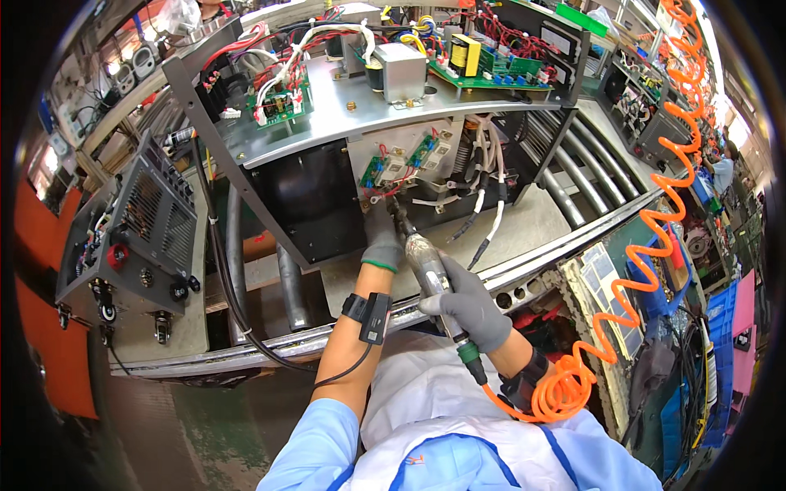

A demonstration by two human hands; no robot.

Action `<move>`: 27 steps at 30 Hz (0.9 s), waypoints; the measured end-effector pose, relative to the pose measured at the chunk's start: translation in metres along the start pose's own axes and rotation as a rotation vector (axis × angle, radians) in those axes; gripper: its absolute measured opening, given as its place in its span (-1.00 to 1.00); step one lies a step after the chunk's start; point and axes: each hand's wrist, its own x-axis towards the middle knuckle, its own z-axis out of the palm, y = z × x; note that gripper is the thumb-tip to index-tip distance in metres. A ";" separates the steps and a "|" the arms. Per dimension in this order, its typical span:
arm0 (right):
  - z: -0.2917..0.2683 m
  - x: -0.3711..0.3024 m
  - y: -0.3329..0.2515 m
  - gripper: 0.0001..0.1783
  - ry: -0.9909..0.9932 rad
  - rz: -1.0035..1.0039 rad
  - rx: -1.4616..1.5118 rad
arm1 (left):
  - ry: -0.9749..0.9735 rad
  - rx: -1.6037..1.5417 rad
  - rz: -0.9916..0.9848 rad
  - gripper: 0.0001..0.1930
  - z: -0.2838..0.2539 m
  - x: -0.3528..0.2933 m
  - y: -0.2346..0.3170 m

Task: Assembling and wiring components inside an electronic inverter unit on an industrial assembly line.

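Observation:
My right hand [472, 303], in a grey glove, is wrapped round a metal air screwdriver [426, 260] with a green hose fitting at its lower end. The driver's tip points up into the lower bay of an open metal machine frame [327, 147]. Close beside that tip is my left hand [381, 229], also gloved; its fingers are dark and partly hidden, so what they hold cannot be made out. Just above them, small green circuit boards [409, 168] with red wires sit on a pale metal plate. To their right hang white cables [495, 209] with black sleeves.
An orange coiled air hose [565, 389] runs from the driver up the right side. Metal rollers [573, 168] carry the frame. Another machine unit [135, 237] on casters stands at left. A black cable [217, 245] hangs beside the frame. Blue bins [659, 270] are at right.

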 end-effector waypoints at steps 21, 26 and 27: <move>-0.031 -0.059 0.004 0.00 -0.118 0.083 0.055 | -0.223 0.024 -0.304 -0.81 -0.043 -0.029 0.013; -0.035 -0.068 0.006 -0.01 -0.127 0.024 0.039 | -0.270 0.122 -0.208 -0.77 -0.040 -0.029 0.008; -0.036 -0.068 0.006 -0.01 -0.130 0.029 0.048 | -0.261 0.127 -0.211 -0.77 -0.038 -0.031 0.009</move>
